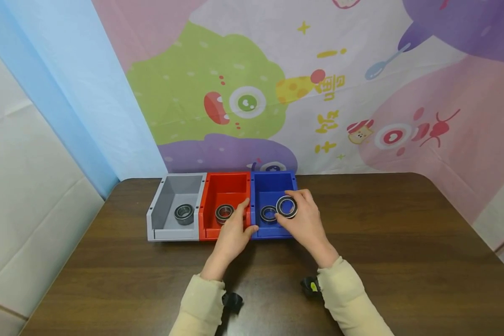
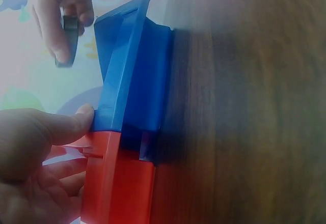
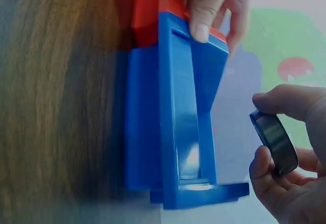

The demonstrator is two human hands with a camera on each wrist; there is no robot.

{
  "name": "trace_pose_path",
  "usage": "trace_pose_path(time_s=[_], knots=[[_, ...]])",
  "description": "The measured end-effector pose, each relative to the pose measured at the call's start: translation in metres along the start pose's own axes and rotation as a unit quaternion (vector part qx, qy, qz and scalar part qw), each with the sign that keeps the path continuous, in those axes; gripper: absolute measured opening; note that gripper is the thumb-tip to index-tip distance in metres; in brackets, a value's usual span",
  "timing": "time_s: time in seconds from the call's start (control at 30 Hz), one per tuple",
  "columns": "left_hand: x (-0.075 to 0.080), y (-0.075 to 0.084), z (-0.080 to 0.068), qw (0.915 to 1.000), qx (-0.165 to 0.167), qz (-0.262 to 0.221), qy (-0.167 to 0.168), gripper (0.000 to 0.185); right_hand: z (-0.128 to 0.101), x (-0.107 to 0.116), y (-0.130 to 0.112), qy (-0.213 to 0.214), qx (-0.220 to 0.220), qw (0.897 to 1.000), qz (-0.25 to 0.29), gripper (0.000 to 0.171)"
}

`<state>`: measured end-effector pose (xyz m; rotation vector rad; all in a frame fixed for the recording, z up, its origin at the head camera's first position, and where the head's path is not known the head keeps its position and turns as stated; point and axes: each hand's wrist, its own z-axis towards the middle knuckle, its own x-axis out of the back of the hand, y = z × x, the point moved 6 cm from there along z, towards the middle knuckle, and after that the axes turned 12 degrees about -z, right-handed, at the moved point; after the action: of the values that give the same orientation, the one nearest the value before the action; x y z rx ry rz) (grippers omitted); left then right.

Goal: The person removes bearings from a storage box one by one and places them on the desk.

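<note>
Three open bins stand in a row at the table's back: grey [image 1: 170,191], red [image 1: 227,189] and blue [image 1: 270,186]. A metal bearing ring lies in each: in the grey [image 1: 184,213], the red [image 1: 224,213] and the blue [image 1: 268,213]. My right hand [image 1: 302,221] pinches a further bearing ring [image 1: 286,206] just above the blue bin [image 3: 173,107]; the ring [image 3: 275,140] sits between thumb and fingers. My left hand [image 1: 234,228] grips the wall where the red and blue bins meet, thumb [image 2: 76,124] on the blue bin's [image 2: 137,81] front edge and fingers inside the red bin [image 2: 117,183].
The dark wooden table [image 1: 403,242] stretches wide to the right and in front of the bins. A colourful cartoon backdrop [image 1: 319,93] rises right behind them. Cream sleeves [image 1: 348,298] cover both forearms, with black wrist devices [image 1: 233,301] under them.
</note>
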<state>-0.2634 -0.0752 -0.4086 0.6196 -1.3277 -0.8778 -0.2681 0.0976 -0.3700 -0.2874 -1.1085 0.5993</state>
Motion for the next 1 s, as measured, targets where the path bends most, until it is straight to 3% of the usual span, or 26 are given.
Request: trace_pose_path(time_s=[0.33, 0.57, 1.0], knots=[[0.001, 0.000, 0.000, 1.0000, -0.008, -0.004, -0.003, 0.072, -0.003, 0.018, 0.024, 0.051, -0.029, 0.998, -0.006, 0.053], [0.002, -0.001, 0.001, 0.9999, 0.000, -0.010, -0.004, 0.072, -0.002, 0.030, 0.031, 0.075, -0.020, 0.997, -0.015, 0.052], [0.000, -0.003, 0.001, 1.0000, 0.001, -0.009, -0.004, 0.073, -0.003, 0.039, 0.051, 0.054, -0.061, 0.993, -0.083, 0.053]])
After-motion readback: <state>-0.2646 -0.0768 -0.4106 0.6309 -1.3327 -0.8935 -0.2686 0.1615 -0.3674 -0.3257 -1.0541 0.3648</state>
